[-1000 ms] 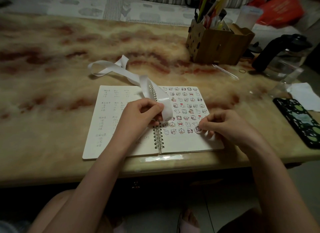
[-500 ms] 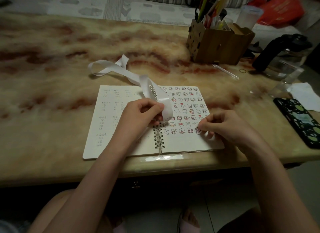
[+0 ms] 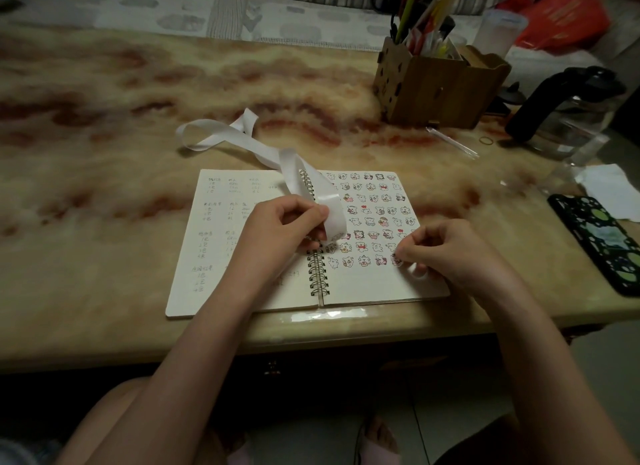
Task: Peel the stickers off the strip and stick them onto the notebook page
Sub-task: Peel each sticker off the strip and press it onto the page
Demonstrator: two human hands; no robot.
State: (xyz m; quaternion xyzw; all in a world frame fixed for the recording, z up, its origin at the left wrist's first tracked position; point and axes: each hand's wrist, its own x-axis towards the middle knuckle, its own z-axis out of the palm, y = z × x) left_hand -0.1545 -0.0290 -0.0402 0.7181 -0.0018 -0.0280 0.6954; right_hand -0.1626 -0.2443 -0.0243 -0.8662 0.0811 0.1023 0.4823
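Head view: I see the spiral notebook (image 3: 221, 257) lying open near the front edge of the marbled table (image 3: 104, 153). There is handwriting on its left page, and rows of small cartoon stickers (image 3: 374, 215) fill most of its right page. The left hand (image 3: 280, 229) sits over the wire binding (image 3: 317, 277) and pinches the near end of the white sticker strip (image 3: 242, 139) between thumb and fingers. From there the strip curls upward and trails past the notebook's top edge onto the table in a loose loop. The right hand (image 3: 446, 253) has its fingers curled, with thumb and index tip meeting on one sticker (image 3: 396, 259) at the right end of the lowest row. I cannot tell whether that sticker is fully stuck down. Beyond the notebook stands a wooden pen holder (image 3: 440, 90) full of pens, with a dark-handled glass jug (image 3: 568, 108) to its right. A phone (image 3: 599, 239) in a patterned case lies at the table's right edge, with a white tissue (image 3: 609, 187) just behind it.
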